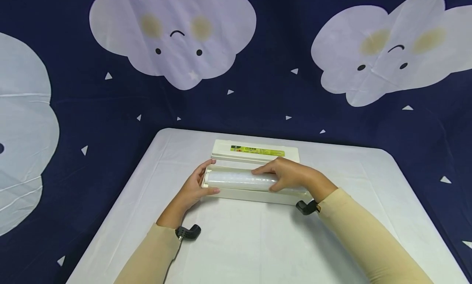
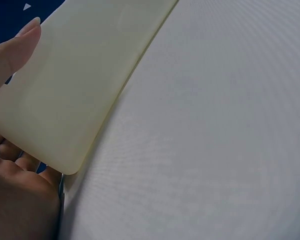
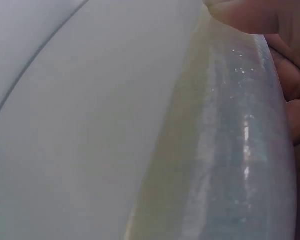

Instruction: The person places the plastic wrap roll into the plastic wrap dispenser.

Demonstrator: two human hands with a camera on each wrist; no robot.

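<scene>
A: Sitting in the open cream dispenser box (image 1: 254, 196), the cling-film roll (image 1: 236, 180) has its long axis running left-right across the desk (image 1: 258, 243).
B: Hands?
A: Right hand (image 1: 291, 175) lies over the roll's middle, fingers (image 1: 263, 169) curled round it from above. Left hand (image 1: 195, 185) grips the box's left end, thumb in front and fingers behind.
B: Which hand is nearer the roll?
A: Right. Box lid (image 1: 256, 152) lies open behind.
</scene>
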